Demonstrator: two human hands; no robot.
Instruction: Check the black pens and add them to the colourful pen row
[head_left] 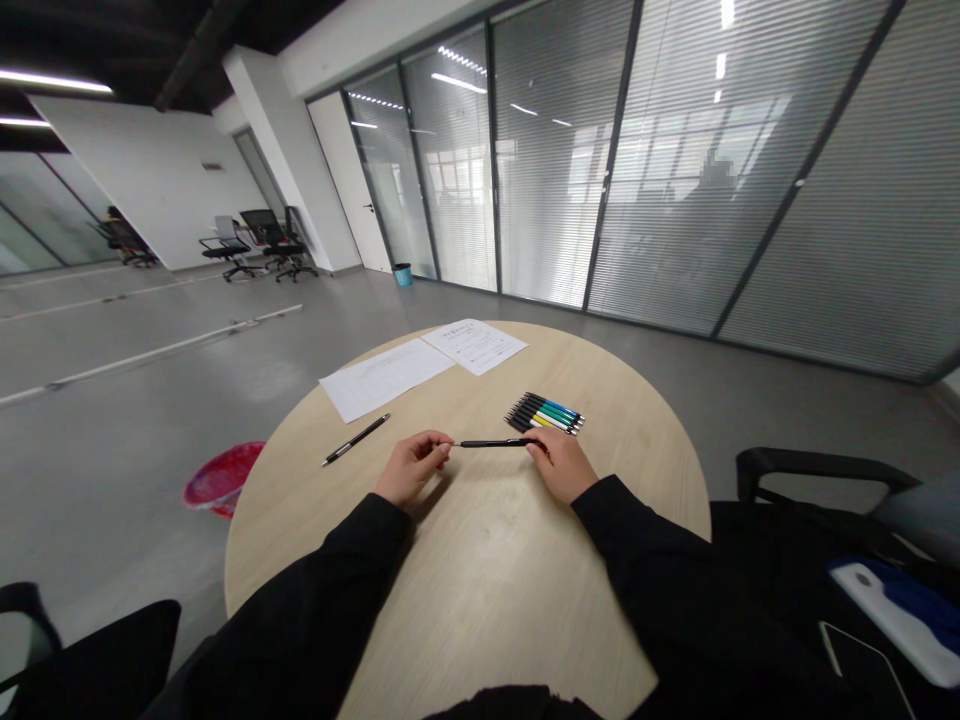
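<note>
Our left hand [411,468] and our right hand [561,465] rest just above the middle of the round wooden surface [487,570]; both are closed narrow on one black pen [495,443], which lies level between them; the right hand wraps its end, while our left fingertips [444,441] pinch its thin tip; black sleeves [322,590] cover both forearms.

Just beyond the right hand, a bundle of pens [544,413] lies together on the surface, with blue, green, yellow and white barrels showing; it is close to the right hand but not touching it; to the left of our left hand, a second pen [356,440], black and silver, lies alone at a slant; two sheets of paper [386,378] [474,346] lie side by side at the far edge, the printed sheet on the right slightly overlapping its neighbour.

A red basin [223,478] sits on the grey floor [127,340] by the surface's left edge; black office chairs [274,240] stand by a white wall [150,180] in the distance; a teal bin [403,274] stands by a glass wall [652,170] with blinds; a black chair [817,470] is at our right, holding a white-and-blue item [896,620] too blurred to name.
</note>
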